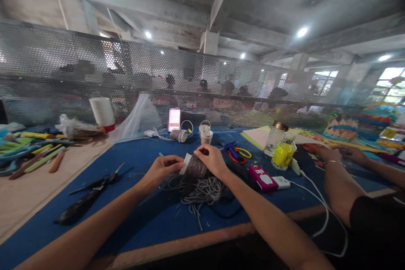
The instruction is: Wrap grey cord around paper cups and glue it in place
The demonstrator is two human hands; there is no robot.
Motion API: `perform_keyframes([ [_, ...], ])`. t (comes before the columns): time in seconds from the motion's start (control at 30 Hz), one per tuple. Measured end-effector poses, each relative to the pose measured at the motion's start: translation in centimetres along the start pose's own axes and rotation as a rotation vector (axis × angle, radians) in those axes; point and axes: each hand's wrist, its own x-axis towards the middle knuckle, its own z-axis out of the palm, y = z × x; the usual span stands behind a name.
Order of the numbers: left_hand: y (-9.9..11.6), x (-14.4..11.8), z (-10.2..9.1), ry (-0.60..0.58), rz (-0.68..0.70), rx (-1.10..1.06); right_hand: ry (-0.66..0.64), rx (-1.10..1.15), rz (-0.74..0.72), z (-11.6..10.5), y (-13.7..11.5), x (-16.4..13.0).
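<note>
A small white paper cup [195,167] wrapped in grey-brown cord lies tilted between both hands, its white rim toward the left. My left hand [166,168] pinches that rim with thumb and fingertips. Over the cup's upper right side, my right hand [212,159] is closed with its fingertips pressed together; whether they also pinch a strand cannot be made out. A loose bundle of grey cord [204,192] lies just below the cup on the blue table. Behind the hands are another wrapped cup [179,136] on its side and an upright cup with a handle [205,134].
Black pliers [95,190] lie at left, near several tools. A lit phone [174,120] stands behind. To the right are a blue glue gun [232,150], a magenta box [263,178], a yellow-labelled bottle [284,152], a white cable and a co-worker's arms [335,181].
</note>
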Motion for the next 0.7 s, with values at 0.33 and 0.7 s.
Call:
perform_keyframes([
  [0.33,-0.2,0.0,0.0,-0.009,-0.023,-0.043,-0.100,0.048,0.061,0.3,1.0,0.4],
  [0.7,-0.6,0.1,0.0,-0.042,-0.023,-0.081,-0.206,0.165,0.117,0.5,1.9,0.8],
])
